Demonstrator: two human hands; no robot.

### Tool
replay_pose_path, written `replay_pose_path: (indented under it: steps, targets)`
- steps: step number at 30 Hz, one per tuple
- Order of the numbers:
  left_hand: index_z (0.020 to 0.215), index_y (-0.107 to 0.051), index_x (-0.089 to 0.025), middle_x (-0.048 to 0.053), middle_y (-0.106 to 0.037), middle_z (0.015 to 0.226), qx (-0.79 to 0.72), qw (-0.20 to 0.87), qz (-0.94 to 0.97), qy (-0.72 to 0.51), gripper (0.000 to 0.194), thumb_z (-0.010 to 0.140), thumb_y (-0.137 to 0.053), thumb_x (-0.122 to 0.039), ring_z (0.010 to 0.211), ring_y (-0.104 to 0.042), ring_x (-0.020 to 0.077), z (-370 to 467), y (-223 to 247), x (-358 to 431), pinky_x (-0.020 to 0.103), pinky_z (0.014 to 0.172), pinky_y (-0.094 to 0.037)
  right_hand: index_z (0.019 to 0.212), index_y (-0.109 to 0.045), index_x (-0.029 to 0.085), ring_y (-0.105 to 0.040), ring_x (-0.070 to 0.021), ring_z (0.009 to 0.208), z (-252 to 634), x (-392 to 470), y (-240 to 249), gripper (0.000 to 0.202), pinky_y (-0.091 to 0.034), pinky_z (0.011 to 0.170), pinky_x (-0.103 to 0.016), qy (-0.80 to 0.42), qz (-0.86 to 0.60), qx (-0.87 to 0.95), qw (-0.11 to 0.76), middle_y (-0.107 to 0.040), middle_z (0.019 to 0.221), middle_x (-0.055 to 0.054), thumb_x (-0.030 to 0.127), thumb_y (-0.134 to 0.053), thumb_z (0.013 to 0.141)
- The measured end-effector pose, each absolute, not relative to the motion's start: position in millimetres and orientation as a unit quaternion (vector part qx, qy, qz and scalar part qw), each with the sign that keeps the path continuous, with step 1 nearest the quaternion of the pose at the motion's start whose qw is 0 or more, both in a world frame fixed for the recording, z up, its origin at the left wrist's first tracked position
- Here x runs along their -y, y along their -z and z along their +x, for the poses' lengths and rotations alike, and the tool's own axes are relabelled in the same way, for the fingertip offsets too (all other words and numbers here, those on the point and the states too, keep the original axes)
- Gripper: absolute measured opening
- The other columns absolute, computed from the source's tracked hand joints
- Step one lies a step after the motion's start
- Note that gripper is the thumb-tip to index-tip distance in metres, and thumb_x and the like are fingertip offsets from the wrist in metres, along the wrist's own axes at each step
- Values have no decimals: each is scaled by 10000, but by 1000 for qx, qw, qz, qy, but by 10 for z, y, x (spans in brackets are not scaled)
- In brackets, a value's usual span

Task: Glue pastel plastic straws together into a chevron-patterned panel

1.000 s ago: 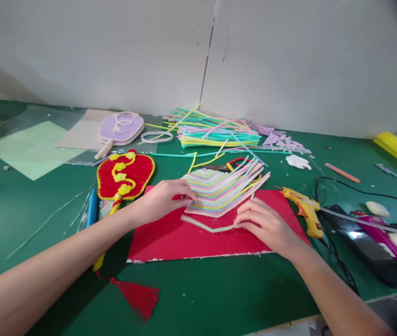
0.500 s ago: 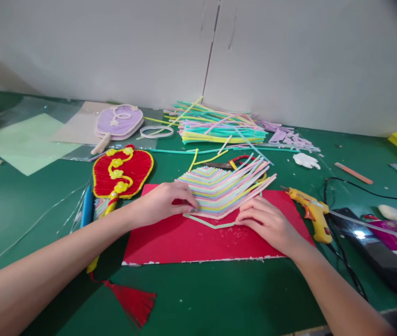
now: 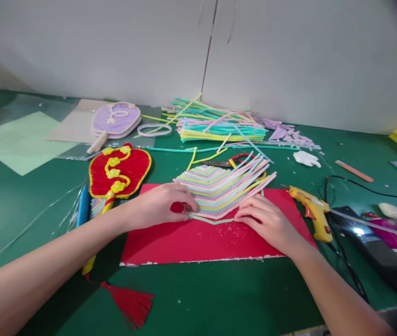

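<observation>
A green pipe cleaner (image 3: 215, 223), bent into a shallow V, lies just below a panel of pastel striped pipe cleaners (image 3: 212, 193). My left hand (image 3: 173, 203) pinches its left end beside the panel's lower left edge. On the other side, my right hand (image 3: 263, 217) pinches the same strip, with fingers close to the panel's lower right edge. Long loose ends of the panel fan out to the upper right. Beneath everything is a red sheet (image 3: 198, 245) with a ragged white front edge. Scissors (image 3: 242, 161) lie partly hidden behind the panel.
Left of the sheet is a red and yellow fan (image 3: 128, 170) with a red tassel (image 3: 130, 301). A yellow glue gun (image 3: 312, 210) with its cable lies at right. Behind are a pipe cleaner pile (image 3: 219, 121), a purple fan (image 3: 116, 119) and a black phone-like device (image 3: 370, 247).
The green pipe cleaner has moved up, nearer the panel's lower edge. My left hand has shifted down slightly to its left end; my right hand keeps its pinch.
</observation>
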State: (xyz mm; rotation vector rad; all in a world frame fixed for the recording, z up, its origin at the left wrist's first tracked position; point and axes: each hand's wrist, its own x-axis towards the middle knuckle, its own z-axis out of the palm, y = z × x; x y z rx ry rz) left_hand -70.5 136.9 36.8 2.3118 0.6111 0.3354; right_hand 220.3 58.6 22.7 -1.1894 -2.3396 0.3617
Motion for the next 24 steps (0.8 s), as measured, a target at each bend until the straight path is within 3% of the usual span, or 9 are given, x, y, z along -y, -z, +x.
replay_pose_path:
  steps: [9, 17, 24]
  targets:
    - [1003, -669, -208, 36, -651, 990, -226, 351, 904, -95, 180, 847, -582, -183, 934, -585, 155, -732, -451, -1364, 257, 854, -437, 824, -655, 189, -570, -160, 876, 2209, -579, -212, 156, -468, 801, -316, -140, -438, 852, 249, -649, 867, -41, 190, -529, 916]
    - [1066, -664, -246, 22, -641, 1129, -231, 375, 895, -65, 319, 835, -517, -83, 1060, -572, 156, -799, -521, -1384, 240, 898, -438, 823, -659, 190, -574, -161, 870, 2210, -580, -214, 154, -468, 796, -317, -139, -439, 850, 257, -654, 867, -42, 195, -535, 914]
    - [1075, -657, -259, 21, -646, 1099, -250, 305, 915, -90, 220, 878, -568, -219, 1006, -599, 161, -745, -583, -1270, 257, 863, -473, 822, -661, 192, -566, -162, 876, 2206, -580, -231, 173, -469, 805, -325, -146, -441, 849, 250, -652, 863, -45, 193, -520, 922]
